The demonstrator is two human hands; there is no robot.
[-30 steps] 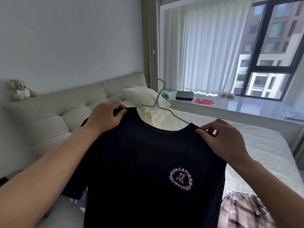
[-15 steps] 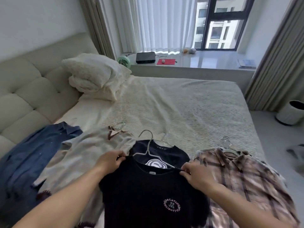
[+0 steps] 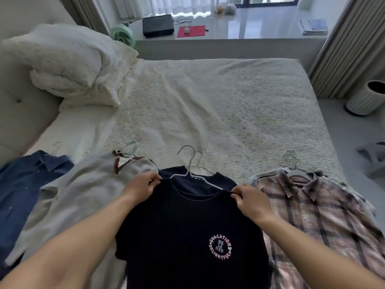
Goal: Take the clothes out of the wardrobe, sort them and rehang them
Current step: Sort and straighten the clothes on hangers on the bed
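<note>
A second ago I held the black T-shirt (image 3: 187, 236) up near the headboard; now I've brought it down over the bed (image 3: 208, 105), onto another dark shirt (image 3: 200, 182), between the grey sweater (image 3: 83, 195) and plaid shirt (image 3: 312, 215).

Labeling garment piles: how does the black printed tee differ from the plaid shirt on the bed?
The black T-shirt is plain dark with a round pink print; the plaid shirt is pink-grey checked. The tee has a round neck, the plaid shirt a collar. The left hand and right hand pinch the tee's shoulders; the plaid shirt lies untouched. Both are on hangers.
</note>
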